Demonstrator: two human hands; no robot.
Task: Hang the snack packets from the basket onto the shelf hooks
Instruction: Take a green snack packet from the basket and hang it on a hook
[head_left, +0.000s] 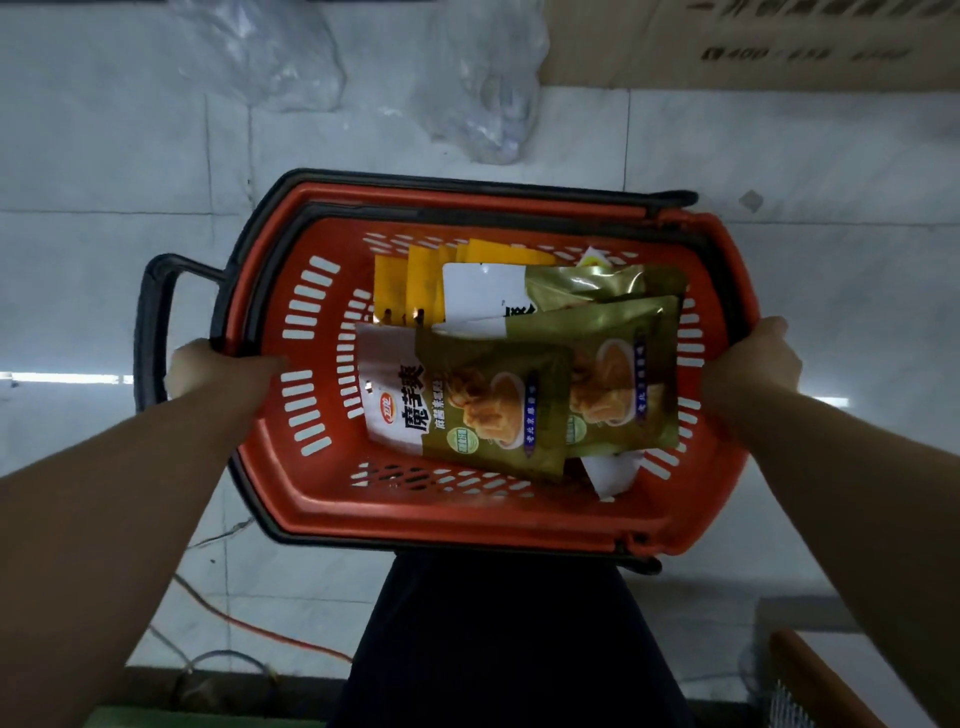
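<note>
From the head view, a red basket (311, 499) is seen from straight above, held over a pale tiled floor (130, 156). The basket's left rim is gripped by the left hand (208, 371), with the fingers curled over the edge and into the basket. The right rim is gripped by the right hand (753, 364), its fingers wrapped over the outer edge. A black handle (150, 322) is seen sticking out beyond the basket's left end, just past the left hand.

Inside the basket, the snack packets (498, 410) are piled loosely. Two olive-green packets with a food picture are laid on top, toward the basket's right half, overlapping each other. A white packet with large printed characters (395, 405) is partly tucked under them, nearer the basket's middle. Yellow packets (415, 286) are stacked at the basket's far side, partly covered by the rest.

Beyond the basket's far rim, crumpled clear plastic (493, 104) is lying on the floor, and a cardboard box (753, 47) is seen past the far right corner. Below the near rim, dark clothing (493, 639) is visible, with an orange cable (249, 623) on the floor to its left.
</note>
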